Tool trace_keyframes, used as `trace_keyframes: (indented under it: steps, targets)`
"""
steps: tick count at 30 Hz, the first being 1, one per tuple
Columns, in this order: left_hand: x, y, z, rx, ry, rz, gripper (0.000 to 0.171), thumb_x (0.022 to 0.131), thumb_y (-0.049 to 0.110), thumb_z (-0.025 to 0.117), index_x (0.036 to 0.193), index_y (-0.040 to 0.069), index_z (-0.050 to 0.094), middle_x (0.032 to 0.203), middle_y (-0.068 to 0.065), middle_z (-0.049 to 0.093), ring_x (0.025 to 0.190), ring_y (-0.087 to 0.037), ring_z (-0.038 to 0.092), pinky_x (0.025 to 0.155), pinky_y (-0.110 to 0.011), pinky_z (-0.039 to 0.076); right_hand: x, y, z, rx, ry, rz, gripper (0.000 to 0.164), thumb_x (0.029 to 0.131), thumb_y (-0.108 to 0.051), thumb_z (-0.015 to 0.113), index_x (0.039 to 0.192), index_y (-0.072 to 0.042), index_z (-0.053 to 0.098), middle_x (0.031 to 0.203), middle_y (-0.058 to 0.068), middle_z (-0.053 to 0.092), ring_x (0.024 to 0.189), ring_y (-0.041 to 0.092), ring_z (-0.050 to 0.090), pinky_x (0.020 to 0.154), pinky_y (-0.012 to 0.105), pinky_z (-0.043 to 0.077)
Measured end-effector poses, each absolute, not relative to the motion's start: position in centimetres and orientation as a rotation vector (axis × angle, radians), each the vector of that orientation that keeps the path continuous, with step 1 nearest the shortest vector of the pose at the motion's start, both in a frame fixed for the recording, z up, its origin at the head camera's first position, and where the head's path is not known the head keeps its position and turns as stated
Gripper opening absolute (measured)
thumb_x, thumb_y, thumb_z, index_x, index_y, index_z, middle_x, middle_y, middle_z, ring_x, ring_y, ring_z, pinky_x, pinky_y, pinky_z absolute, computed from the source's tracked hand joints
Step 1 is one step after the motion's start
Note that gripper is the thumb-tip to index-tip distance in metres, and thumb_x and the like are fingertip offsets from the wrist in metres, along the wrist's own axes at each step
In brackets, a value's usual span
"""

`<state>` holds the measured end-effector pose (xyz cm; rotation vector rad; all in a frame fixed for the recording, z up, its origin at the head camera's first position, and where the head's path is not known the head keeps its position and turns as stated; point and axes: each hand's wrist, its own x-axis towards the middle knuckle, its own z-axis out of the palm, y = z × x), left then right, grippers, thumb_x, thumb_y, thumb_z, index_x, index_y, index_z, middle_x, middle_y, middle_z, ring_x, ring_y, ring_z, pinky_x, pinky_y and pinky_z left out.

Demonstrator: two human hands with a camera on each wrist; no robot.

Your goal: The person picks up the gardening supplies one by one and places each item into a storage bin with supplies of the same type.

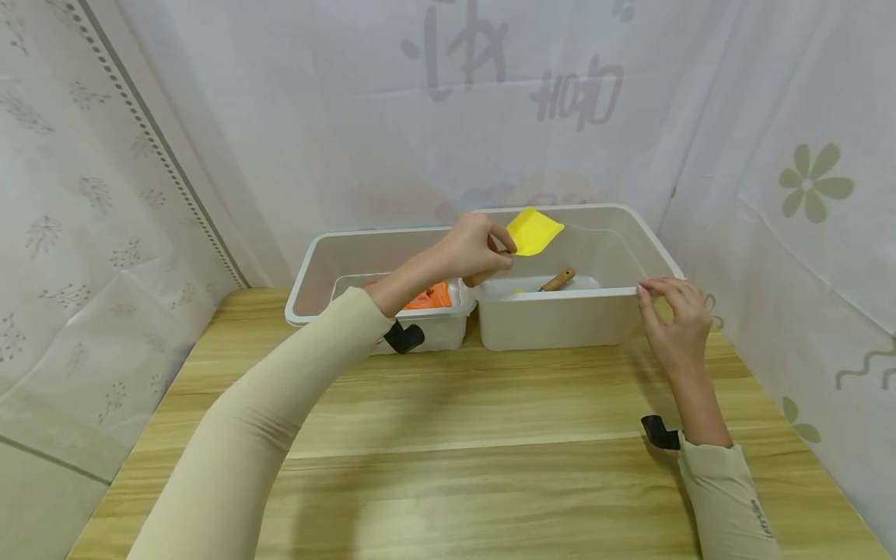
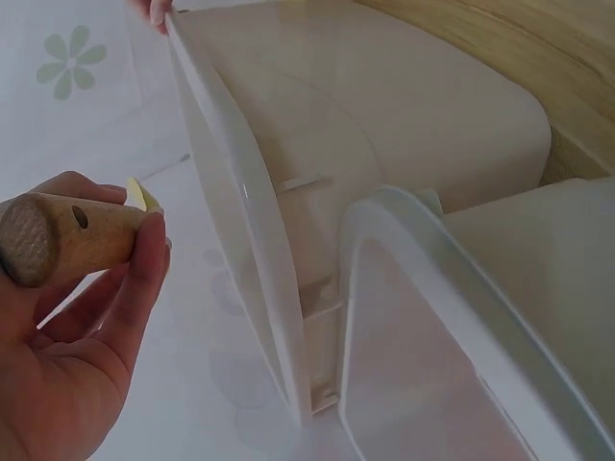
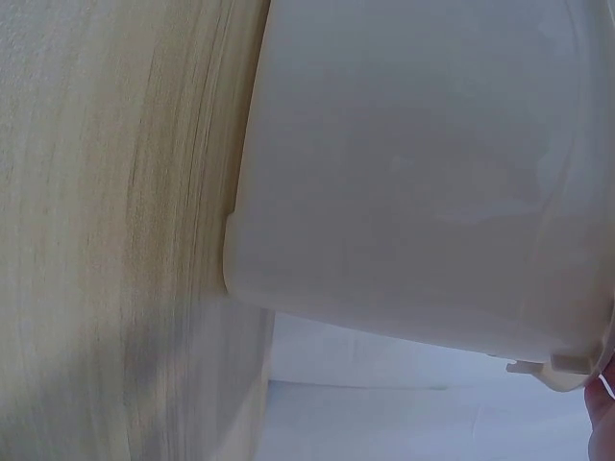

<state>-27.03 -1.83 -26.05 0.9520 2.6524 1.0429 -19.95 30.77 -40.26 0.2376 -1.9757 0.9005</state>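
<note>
My left hand point(image 1: 476, 243) grips a small shovel with a yellow blade point(image 1: 535, 231) and a wooden handle, raised over the gap between two white bins. In the left wrist view the round end of the wooden handle point(image 2: 82, 240) faces the camera, fingers around it, and only a sliver of the blade shows. My right hand point(image 1: 675, 319) holds the front right corner of the right white bin point(image 1: 553, 323) by its rim, fingertips on the edge. Inside that bin lies another tool with a wooden handle point(image 1: 558, 280), mostly hidden by the front wall.
To the left stands a lower white bin point(image 1: 297, 299) with a bright orange item point(image 1: 430, 297) in it, partly behind my left forearm. Both bins sit at the back of a wooden table point(image 1: 448, 451). Printed curtains point(image 1: 315, 140) hang behind and at the sides.
</note>
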Motion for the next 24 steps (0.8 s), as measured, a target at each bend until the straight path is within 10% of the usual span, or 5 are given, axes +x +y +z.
trace_keyframes:
  steps: [7, 24]
  targets:
    - [-27.7, -1.5, -26.3, 0.928, 2.658, 1.112, 0.020, 0.095, 0.009, 0.076, 0.112, 0.001, 0.081, 0.109, -0.018, 0.081, 0.082, -0.020, 0.074, 0.067, -0.024, 0.058, -20.2, 31.0, -40.4, 0.238, -1.973, 0.899, 0.013, 0.094, 0.002, 0.074, 0.100, 0.014, 0.075, 0.103, 0.033, 0.075, 0.109, 0.028, 0.064, 0.112, 0.010, 0.038]
    - [-29.0, -0.5, -25.9, 0.843, 2.641, 1.190, 0.018, 0.094, 0.010, 0.077, 0.109, 0.000, 0.081, 0.108, -0.019, 0.081, 0.067, -0.012, 0.069, 0.064, -0.023, 0.057, -20.3, 30.8, -40.6, 0.242, -1.944, 0.909, 0.011, 0.092, 0.002, 0.076, 0.099, 0.010, 0.077, 0.100, 0.031, 0.076, 0.106, 0.043, 0.064, 0.111, 0.011, 0.039]
